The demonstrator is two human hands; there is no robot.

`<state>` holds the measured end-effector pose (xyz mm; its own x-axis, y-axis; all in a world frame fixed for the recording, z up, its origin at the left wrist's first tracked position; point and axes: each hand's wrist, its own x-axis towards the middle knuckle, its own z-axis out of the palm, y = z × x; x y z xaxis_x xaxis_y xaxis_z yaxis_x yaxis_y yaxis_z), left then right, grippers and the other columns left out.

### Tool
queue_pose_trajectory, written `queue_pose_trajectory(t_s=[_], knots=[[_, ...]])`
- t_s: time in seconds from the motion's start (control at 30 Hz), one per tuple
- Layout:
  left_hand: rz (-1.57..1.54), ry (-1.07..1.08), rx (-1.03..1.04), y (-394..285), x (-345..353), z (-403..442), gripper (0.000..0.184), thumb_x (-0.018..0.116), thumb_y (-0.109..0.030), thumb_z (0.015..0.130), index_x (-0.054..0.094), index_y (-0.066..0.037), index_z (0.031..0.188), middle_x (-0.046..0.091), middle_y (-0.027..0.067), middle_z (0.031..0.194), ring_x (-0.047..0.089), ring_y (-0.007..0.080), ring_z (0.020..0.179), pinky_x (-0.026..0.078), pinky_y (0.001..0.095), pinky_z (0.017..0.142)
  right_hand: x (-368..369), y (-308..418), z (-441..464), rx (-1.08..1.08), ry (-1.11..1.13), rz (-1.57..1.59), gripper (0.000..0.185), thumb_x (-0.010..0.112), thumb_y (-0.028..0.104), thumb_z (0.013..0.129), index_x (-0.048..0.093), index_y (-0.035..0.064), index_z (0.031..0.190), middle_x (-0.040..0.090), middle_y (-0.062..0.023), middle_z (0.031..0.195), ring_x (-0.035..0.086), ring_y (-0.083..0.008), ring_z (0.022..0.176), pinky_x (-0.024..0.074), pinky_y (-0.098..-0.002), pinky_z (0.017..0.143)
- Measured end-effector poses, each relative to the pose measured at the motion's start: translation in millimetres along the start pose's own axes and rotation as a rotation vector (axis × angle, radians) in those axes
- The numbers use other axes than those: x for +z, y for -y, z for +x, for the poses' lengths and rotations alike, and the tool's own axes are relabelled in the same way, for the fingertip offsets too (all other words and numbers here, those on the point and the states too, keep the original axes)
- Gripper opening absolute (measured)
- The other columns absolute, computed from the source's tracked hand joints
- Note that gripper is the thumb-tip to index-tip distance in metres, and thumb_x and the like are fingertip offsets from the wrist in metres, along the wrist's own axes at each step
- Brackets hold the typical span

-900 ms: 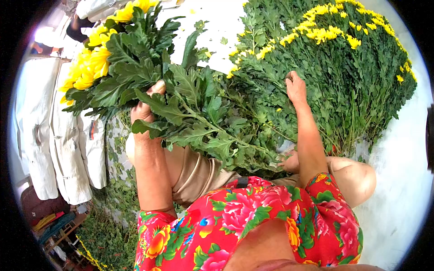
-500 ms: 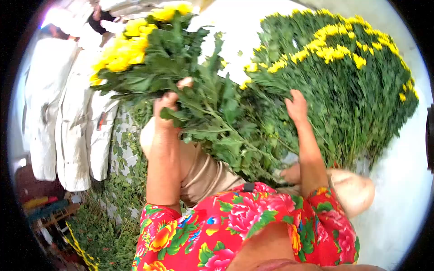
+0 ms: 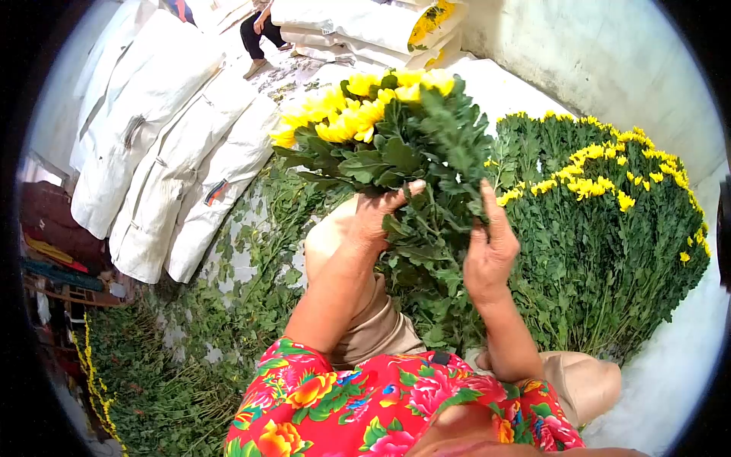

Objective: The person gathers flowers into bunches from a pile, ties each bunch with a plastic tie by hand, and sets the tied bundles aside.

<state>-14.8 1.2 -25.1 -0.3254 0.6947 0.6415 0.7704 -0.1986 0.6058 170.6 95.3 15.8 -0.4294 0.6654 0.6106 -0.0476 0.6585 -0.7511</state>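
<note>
A bunch of yellow chrysanthemums (image 3: pixel 354 114) with broad green leaves is gripped low by my left hand (image 3: pixel 377 217), its thumb lying across the stems. My right hand (image 3: pixel 491 255) is at the right side of the bunch, fingers closed around a leafy chrysanthemum stem (image 3: pixel 457 152) whose upper leaves are smeared by motion. Leaves hide part of the right fingers and the point where the stem meets the others. Below both hands, stems and foliage hang down between my knees.
A big heap of yellow chrysanthemums (image 3: pixel 601 228) leans at the right, near the pale wall (image 3: pixel 609 76). Long white sacks (image 3: pixel 167 167) lie at the left, with more sacks (image 3: pixel 358 27) behind. Loose leaves (image 3: pixel 251 259) litter the floor. Another person's leg (image 3: pixel 259 38) shows at the back.
My right hand has come from the heap over to the bunch, with a stem in it. The left hand still grips the bunch, now nearer the middle of the view. The camera has turned.
</note>
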Motion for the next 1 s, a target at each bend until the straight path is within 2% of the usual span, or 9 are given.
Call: queue_pose_trajectory(t_s=[0.07,0.13,0.27,0.37,0.47,0.53,0.7,0.8,1.0], knots=[[-0.316,-0.028,-0.292,-10.0,10.0,0.3,0.043,0.076,-0.014,0.085,0.060,-0.010,0.126,0.063,0.0037,0.119,0.061,0.0159,0.102,0.052,0.0334,0.088,8.2,4.7,-5.5,-0.056,0.157,-0.148,0.068,0.054,-0.013,0.076,0.051,0.0061,0.141,0.060,-0.0165,0.102,0.063,-0.0343,0.085,0.0521,-0.0372,0.080],[-1.289,-0.175,-0.777,-26.0,9.4,11.8,0.050,0.081,-0.018,0.082,0.058,-0.004,0.124,0.063,0.0028,0.118,0.060,0.0135,0.100,0.053,0.0313,0.084,21.5,5.9,-10.0,-0.131,0.143,-0.377,0.067,0.059,-0.007,0.076,0.048,0.0047,0.141,0.057,-0.0172,0.109,0.062,-0.0366,0.086,0.0526,-0.0413,0.076],[-1.117,-0.016,-0.737,-24.9,-1.9,13.3,0.049,0.076,-0.015,0.085,0.058,-0.009,0.130,0.061,0.0048,0.125,0.060,0.0182,0.107,0.051,0.0357,0.091,14.3,4.3,-3.4,-0.078,0.282,-0.220,0.065,0.063,0.002,0.083,0.043,0.0042,0.144,0.056,-0.0185,0.113,0.062,-0.0381,0.087,0.0522,-0.0446,0.072],[-0.712,0.055,-0.412,0.2,8.7,-7.7,0.051,0.068,-0.008,0.089,0.055,-0.024,0.135,0.056,0.0087,0.136,0.055,0.0237,0.121,0.046,0.0392,0.101,3.5,4.8,3.7,-0.066,0.315,-0.166,0.065,0.063,0.005,0.086,0.040,0.0052,0.147,0.057,-0.0190,0.109,0.062,-0.0396,0.084,0.0516,-0.0452,0.072],[-0.697,0.005,-0.441,-16.3,4.5,6.4,0.051,0.068,-0.008,0.090,0.053,-0.019,0.137,0.055,0.0087,0.137,0.055,0.0221,0.121,0.044,0.0396,0.103,-1.8,7.5,8.4,-0.165,0.265,-0.133,0.066,0.063,0.006,0.086,0.039,0.0067,0.148,0.059,-0.0184,0.103,0.062,-0.0380,0.080,0.0513,-0.0433,0.070],[-1.154,-0.030,-0.562,-24.8,3.2,6.0,0.044,0.064,-0.010,0.093,0.051,-0.010,0.135,0.053,0.0082,0.138,0.054,0.0189,0.120,0.046,0.0366,0.100,-2.8,22.0,-0.3,-0.038,0.409,-0.291,0.068,0.065,0.007,0.084,0.040,0.0066,0.147,0.059,-0.0154,0.108,0.062,-0.0340,0.084,0.0520,-0.0384,0.066],[-1.659,-0.045,-0.704,-55.1,-10.1,2.4,0.047,0.059,-0.014,0.097,0.042,-0.004,0.139,0.049,0.0088,0.141,0.054,0.0146,0.117,0.050,0.0286,0.093,7.6,35.0,-4.7,-0.240,0.321,-0.642,0.062,0.066,0.004,0.074,0.051,0.0023,0.134,0.044,-0.0174,0.139,0.043,-0.0367,0.128,0.0347,-0.0502,0.105],[-1.338,0.036,-0.439,-64.8,-19.3,4.0,0.045,0.053,-0.016,0.099,0.041,-0.001,0.140,0.048,0.0110,0.142,0.052,0.0168,0.120,0.047,0.0294,0.100,18.6,21.6,-13.5,-0.304,0.328,-0.609,0.048,0.058,0.000,0.076,0.056,-0.0029,0.124,0.043,-0.0206,0.143,0.036,-0.0399,0.137,0.0274,-0.0556,0.111],[-0.899,0.050,-0.479,-59.0,-3.6,5.2,0.049,0.058,-0.032,0.097,0.051,0.002,0.132,0.054,0.0157,0.135,0.054,0.0207,0.122,0.044,0.0352,0.104,30.8,5.8,-22.1,-0.337,0.302,-0.484,0.035,0.053,0.012,0.082,0.063,-0.0071,0.110,0.049,-0.0204,0.137,0.038,-0.0369,0.136,0.0290,-0.0585,0.108]])
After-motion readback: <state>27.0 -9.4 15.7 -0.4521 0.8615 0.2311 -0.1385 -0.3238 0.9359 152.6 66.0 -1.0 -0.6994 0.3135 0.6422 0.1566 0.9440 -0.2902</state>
